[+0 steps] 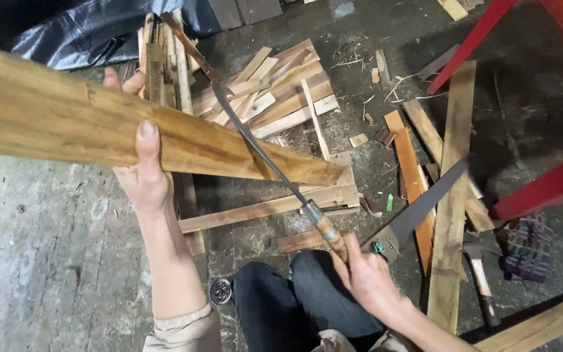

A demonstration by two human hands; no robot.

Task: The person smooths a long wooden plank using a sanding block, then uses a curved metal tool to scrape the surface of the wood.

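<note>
Plank (99,124) held slantwise across view, from 9 o'clock toward centre. Left hand (141,173) wrapped around its middle, thumb on top. Right hand (366,277) clenched on wooden handle of long curved blade (255,143), edge resting against plank's top. Handsaw (418,208) on floor at 4 o'clock, hatchet (480,283) beside it.

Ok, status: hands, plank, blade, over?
Left hand grips long brown wooden plank. Right hand grips wooden-handled curved blade, edge on plank. Handsaw and offcuts on floor beyond.

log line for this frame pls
left hand: grips plank | right hand: holds long blade by handle, edge on plank | handsaw on floor
</note>
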